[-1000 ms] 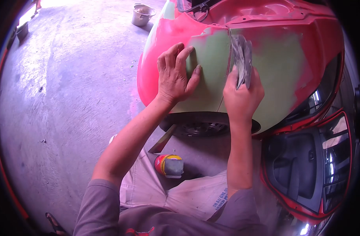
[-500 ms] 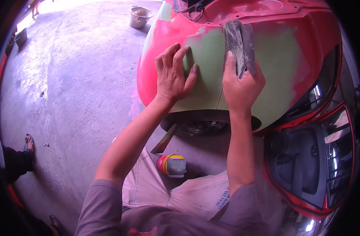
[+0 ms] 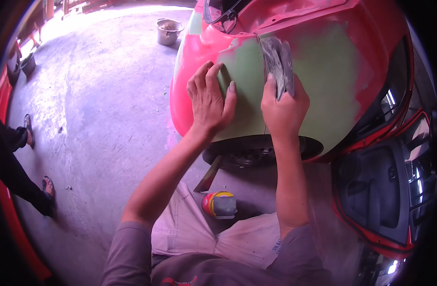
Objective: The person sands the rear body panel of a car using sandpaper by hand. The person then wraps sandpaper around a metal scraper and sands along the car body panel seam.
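Note:
My right hand (image 3: 286, 107) is closed around the lower end of a sanding block (image 3: 279, 66), a long grey piece with worn, dusty sandpaper along it. The block lies against the car's body panel (image 3: 321, 71), which has pale green patches over red paint, near the vertical panel gap. On the panel's left part, my left hand (image 3: 211, 97) lies with its fingers apart, holding nothing. Its fingertips touch the surface where the green meets the red.
Below the panel are a dark wheel (image 3: 247, 156) and a red and yellow can (image 3: 210, 204) with a grey sheet on it. An open car door (image 3: 371, 190) stands right. A bucket (image 3: 168, 33) is on the floor; a person's legs (image 3: 25, 178) are at left.
My right hand and the sanding block have shifted slightly left and down toward the panel gap. My left hand stays on the panel. At left, more of the other person's legs shows.

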A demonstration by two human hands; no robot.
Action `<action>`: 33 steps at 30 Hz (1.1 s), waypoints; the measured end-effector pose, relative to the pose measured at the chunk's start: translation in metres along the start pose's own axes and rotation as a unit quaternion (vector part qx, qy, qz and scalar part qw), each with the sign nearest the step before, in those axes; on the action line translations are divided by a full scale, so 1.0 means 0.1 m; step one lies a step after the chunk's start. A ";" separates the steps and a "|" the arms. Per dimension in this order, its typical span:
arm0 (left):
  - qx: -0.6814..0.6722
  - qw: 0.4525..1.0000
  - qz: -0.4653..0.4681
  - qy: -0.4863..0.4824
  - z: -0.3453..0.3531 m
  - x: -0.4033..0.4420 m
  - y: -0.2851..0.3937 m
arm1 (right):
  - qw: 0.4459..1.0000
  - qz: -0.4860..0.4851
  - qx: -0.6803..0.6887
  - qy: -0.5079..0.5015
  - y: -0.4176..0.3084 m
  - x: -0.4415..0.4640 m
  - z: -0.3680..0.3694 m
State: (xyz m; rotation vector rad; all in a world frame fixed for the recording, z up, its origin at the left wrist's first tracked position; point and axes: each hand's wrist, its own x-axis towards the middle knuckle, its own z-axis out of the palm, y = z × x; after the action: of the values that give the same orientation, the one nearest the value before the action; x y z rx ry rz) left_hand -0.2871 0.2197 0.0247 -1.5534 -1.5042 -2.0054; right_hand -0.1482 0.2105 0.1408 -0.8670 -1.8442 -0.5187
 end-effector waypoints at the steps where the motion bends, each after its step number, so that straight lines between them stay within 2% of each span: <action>1: -0.003 1.000 -0.023 -0.003 -0.04 0.01 0.11 | 1.000 0.006 0.005 0.005 0.01 -0.05 0.00; 2: -0.011 1.000 -0.022 -0.012 -0.09 0.08 0.24 | 1.000 0.010 0.012 0.009 0.03 -0.09 0.01; 6: -0.188 0.978 -0.047 -0.078 -0.09 0.32 0.68 | 0.998 0.052 0.029 -0.006 0.03 -0.15 0.00; 8: -0.267 0.956 -0.060 -0.101 -0.09 0.44 0.86 | 0.997 0.020 0.067 0.014 0.05 -0.13 0.00; 10: -0.295 0.946 -0.090 -0.102 -0.09 0.48 1.02 | 0.993 0.023 0.118 0.021 0.07 -0.16 0.04; 13: -0.298 0.942 -0.118 -0.101 -0.10 0.49 1.15 | 0.995 0.021 0.096 -0.021 0.05 -0.19 0.02; 16: -0.327 0.927 -0.130 -0.131 -0.17 0.52 1.15 | 0.995 -0.054 -0.048 -0.068 0.00 -0.17 -0.08; 19: -0.376 0.902 -0.153 -0.143 -0.14 0.47 1.02 | 0.999 -0.023 0.023 0.009 0.08 -0.26 -0.03; 22: -0.440 0.857 -0.205 -0.172 -0.13 0.47 0.90 | 0.996 -0.044 0.066 0.032 0.15 -0.26 0.05; 26: -0.491 0.810 -0.253 -0.196 -0.19 0.54 0.86 | 0.997 -0.053 0.052 0.037 0.16 -0.23 0.06; 29: -0.490 0.823 -0.228 -0.174 -0.15 0.53 0.90 | 0.995 -0.066 0.052 0.049 0.23 -0.25 0.14; 32: -0.505 0.812 -0.237 -0.168 -0.18 0.56 0.95 | 0.994 -0.075 0.049 0.069 0.25 -0.25 0.22; 33: -0.470 0.846 -0.193 -0.160 -0.16 0.57 0.95 | 0.992 -0.079 0.053 0.077 0.25 -0.23 0.25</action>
State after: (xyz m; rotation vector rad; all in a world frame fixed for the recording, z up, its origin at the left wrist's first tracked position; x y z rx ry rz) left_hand -0.2587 0.1856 0.1274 -2.1112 -0.9624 -3.1539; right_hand -0.1382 0.2363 0.1085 -0.5957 -1.7888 -0.5652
